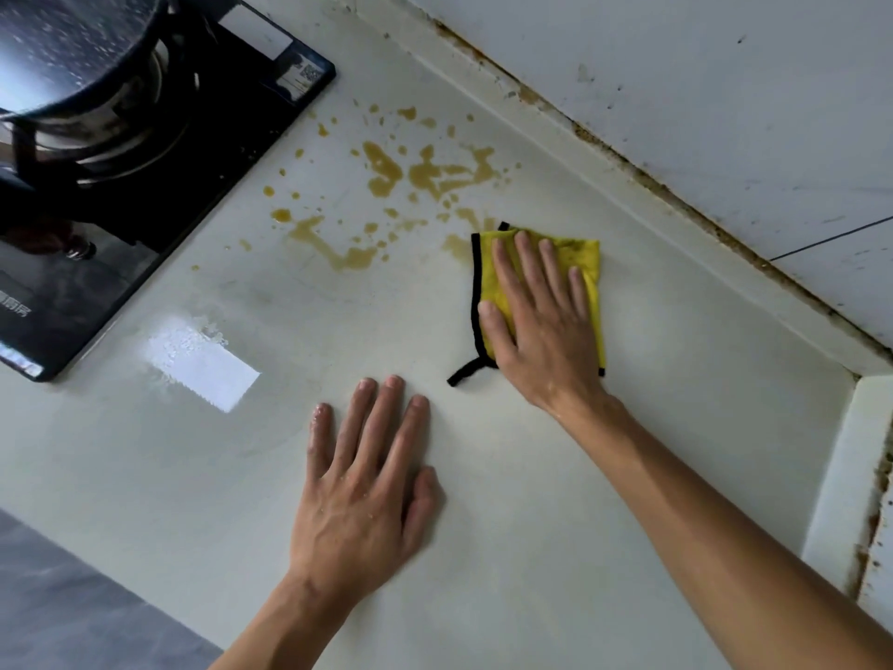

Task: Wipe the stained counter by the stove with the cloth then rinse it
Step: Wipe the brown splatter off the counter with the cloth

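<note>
Head view, the only one. My right hand (541, 307) lies flat on the cloth (580, 256), fingers straight and a bit spread, palm down. It's pressing, not pinching; nothing curled round the fabric. The cloth is yellow w/ black edging, folded small, flat on the bench (628, 476), w/ a black loop trailing out at its near left corner.

My left hand (362, 486) is flat on bare bench too, fingers straight, holding nothing. Looks wet, w/ droplets on the knuckles. It sits nearer me and left of the cloth, apart from it, prob. just bracing.

Key relation: the stain (386, 174) lies left and far of the cloth. Brown splatter, biggest blobs far-left of my right fingertips, a streak running left toward the stove (159, 152), small drops scattered between. The closest blob is touching, or just beside, the cloth's far left corner. So the stroke has to go left and away from me, toward the stove edge.

The right hand is on the cloth already and is the nearer one to the mess; the left is further back. The spread runs roughly left-right, so I reckon several side-to-side passes are needed.

A pot (72, 45) sits on the burner, far left. A wet sheen (203, 365) shows on the bench near the stove. Wiping is barely begun; most of the stain is untouched. Rinse not yet due, and no sink is in view.
</note>
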Tool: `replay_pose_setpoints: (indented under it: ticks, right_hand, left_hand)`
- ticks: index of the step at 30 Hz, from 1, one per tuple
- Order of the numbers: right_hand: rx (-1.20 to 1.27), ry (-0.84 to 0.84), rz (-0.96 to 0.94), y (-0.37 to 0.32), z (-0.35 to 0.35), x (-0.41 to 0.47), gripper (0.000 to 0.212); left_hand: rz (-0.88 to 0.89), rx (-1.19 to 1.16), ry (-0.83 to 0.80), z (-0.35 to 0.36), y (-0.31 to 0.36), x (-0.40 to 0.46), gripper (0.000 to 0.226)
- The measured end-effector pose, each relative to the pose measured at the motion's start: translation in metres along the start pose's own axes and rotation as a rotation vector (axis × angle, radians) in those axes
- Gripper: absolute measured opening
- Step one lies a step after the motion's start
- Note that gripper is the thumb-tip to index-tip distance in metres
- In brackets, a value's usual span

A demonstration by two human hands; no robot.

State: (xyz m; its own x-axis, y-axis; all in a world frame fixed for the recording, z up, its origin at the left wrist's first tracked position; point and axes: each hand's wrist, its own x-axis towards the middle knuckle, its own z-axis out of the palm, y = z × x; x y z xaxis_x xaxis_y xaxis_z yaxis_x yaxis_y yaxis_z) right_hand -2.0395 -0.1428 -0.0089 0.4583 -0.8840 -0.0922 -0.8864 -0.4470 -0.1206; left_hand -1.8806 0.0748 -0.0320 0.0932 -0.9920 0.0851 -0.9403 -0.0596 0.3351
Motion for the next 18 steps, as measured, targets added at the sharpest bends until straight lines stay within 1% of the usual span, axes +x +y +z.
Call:
replay_pose_setpoints:
  ticks: [2, 5, 7, 8, 10, 12, 13, 16, 18]
  right_hand:
    - [-0.012, -0.006, -0.013, 0.005, -0.004, 0.022, 0.066]
    - [-0.006, 0.010, 0.079, 0.003, -0.010, 0.059, 0.065]
    - [-0.002, 0.019, 0.091, -0.011, -0.006, 0.048, 0.066]
    - [-0.008, 0.015, 0.053, -0.021, -0.003, 0.030, 0.067]
    - [-0.025, 0.017, -0.084, -0.036, 0.006, -0.006, 0.067]
    - [-0.027, -0.008, -0.173, -0.040, 0.007, 0.000, 0.066]
    - [-0.025, -0.010, -0.170, -0.041, 0.003, 0.018, 0.066]
    - [-0.030, -0.016, -0.065, -0.050, -0.006, 0.070, 0.065]
    - [-0.011, -0.004, -0.064, -0.056, -0.004, 0.064, 0.065]
  left_hand:
    - [0.001, 0.001, -0.002, 0.000, -0.001, 0.002, 0.069]
    - [-0.006, -0.004, -0.004, 0.000, -0.001, 0.001, 0.067]
    - [-0.004, -0.005, 0.000, 0.001, -0.001, 0.001, 0.067]
    - [-0.004, -0.006, 0.001, 0.001, -0.001, 0.000, 0.067]
    - [-0.008, -0.011, 0.006, 0.003, -0.001, 0.000, 0.066]
    - [-0.011, -0.010, 0.013, 0.004, -0.001, 0.000, 0.066]
    - [-0.010, -0.012, 0.015, 0.004, -0.001, 0.000, 0.066]
    - [-0.007, -0.018, 0.020, 0.003, -0.001, 0.000, 0.068]
    - [-0.008, -0.018, 0.014, 0.003, -0.001, 0.000, 0.068]
